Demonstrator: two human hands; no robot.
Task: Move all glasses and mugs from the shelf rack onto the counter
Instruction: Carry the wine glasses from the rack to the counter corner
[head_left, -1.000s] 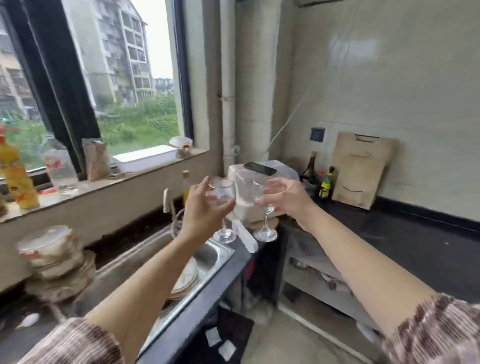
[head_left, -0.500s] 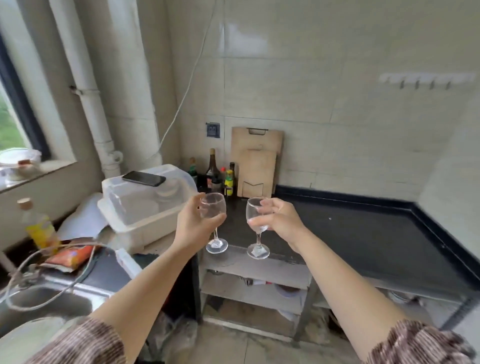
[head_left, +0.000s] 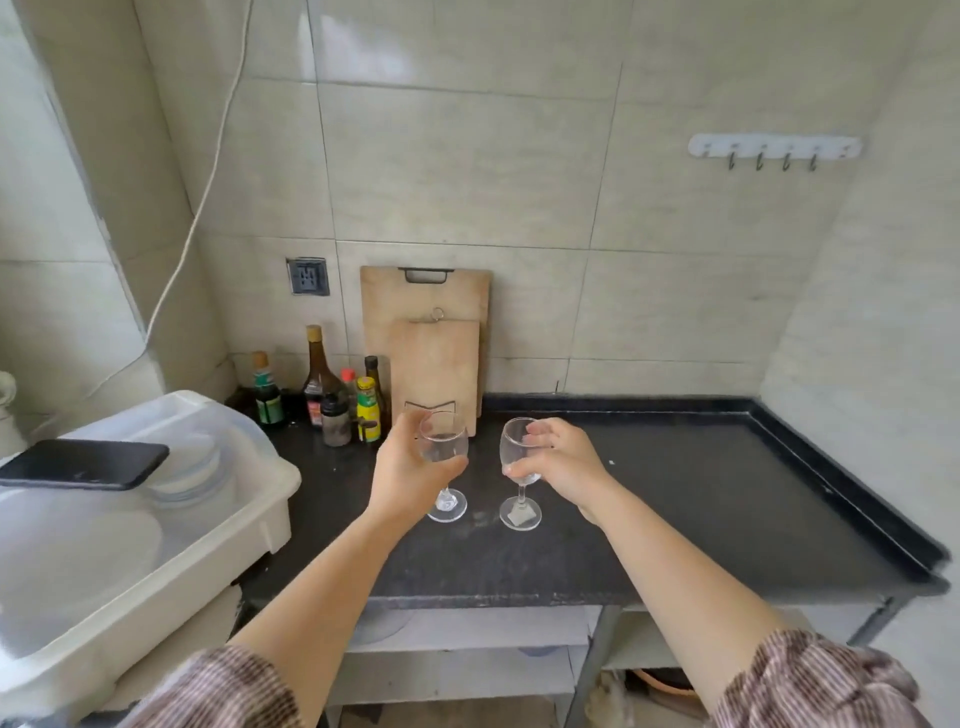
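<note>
Head view: left hand (head_left: 410, 473) fingers curl round left glass (head_left: 441, 436); right hand (head_left: 560, 462), right glass (head_left: 511, 448).

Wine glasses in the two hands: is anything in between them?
Nothing stands between the left wine glass and the right wine glass. The head view shows only a bare strip of the black counter there.

— Are you picking up any lettering on your feed?
— I'm scanning it now, and nothing is coming through legibly. I'm seeing printed labels on the green-labelled bottle (head_left: 268, 400), the yellow-labelled bottle (head_left: 368, 413) and the tall dark bottle (head_left: 318, 374), but all three are blurring out.
— Any numbers or brands?
— I'm finding none I can read.
</note>
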